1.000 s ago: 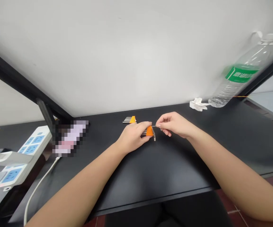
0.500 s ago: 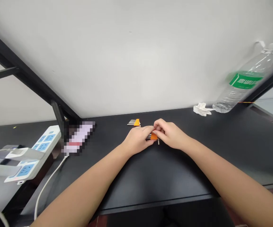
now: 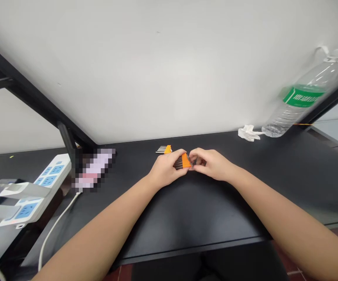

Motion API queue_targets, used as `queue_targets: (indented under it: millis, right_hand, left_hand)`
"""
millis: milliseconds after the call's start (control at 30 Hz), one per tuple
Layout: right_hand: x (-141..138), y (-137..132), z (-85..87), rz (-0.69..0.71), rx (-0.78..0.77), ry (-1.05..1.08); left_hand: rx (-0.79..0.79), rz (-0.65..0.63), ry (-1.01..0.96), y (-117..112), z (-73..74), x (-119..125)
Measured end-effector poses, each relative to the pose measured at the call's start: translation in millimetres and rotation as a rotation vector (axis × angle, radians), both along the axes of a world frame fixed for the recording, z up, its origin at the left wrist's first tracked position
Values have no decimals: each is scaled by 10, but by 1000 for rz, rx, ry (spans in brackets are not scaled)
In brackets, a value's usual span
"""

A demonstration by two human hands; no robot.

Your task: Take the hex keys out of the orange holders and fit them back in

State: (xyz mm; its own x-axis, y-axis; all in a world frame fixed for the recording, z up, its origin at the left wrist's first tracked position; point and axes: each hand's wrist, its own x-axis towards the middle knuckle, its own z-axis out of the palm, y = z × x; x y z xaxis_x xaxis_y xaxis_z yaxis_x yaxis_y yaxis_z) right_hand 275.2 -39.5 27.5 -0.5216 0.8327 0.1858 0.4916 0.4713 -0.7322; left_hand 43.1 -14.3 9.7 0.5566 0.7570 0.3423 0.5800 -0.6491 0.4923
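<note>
My left hand [image 3: 164, 171] is closed around a hex key set [image 3: 186, 160], an orange holder with several dark metal keys in it. Thumb and fingers grip it from above and below, the long shafts pointing left into the palm. At the right edge of the holder, my right hand [image 3: 214, 164] has its fingertips pinched on the short ends of the keys; which key they grip is hidden. Behind my left hand, a second hex key set [image 3: 167, 149] with an orange holder and silvery keys lies on the black table [image 3: 192, 218].
A crumpled white tissue [image 3: 248, 133] and a large clear bottle [image 3: 300, 95] with a green label stand by the wall at right. To the left are a blurred pinkish phone-like object [image 3: 95, 168], a white cable [image 3: 56, 226], a power strip [image 3: 44, 187] and a black metal frame [image 3: 40, 99].
The held hex key set has turned so that more of its orange holder and keys show. My right fingers have moved from the holder's top to its right edge. The view has shifted slightly.
</note>
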Motion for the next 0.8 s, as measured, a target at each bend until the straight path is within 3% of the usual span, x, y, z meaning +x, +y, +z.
queue_targets:
  millis: [300, 533, 667, 800]
  right_hand:
    - [-77, -25, -104, -11, -280, 145]
    - [-152, 10, -208, -85, -275, 125]
    - [-168, 57, -261, -199, -287, 131]
    - [-175, 77, -283, -220, -191, 34]
  left_hand:
    - [-17, -50, 122, -42, 24, 32]
    - [-24, -37, 210, 0, -26, 28]
    - [43, -103, 252, 23, -37, 26]
    - [115, -100, 285, 4, -38, 25]
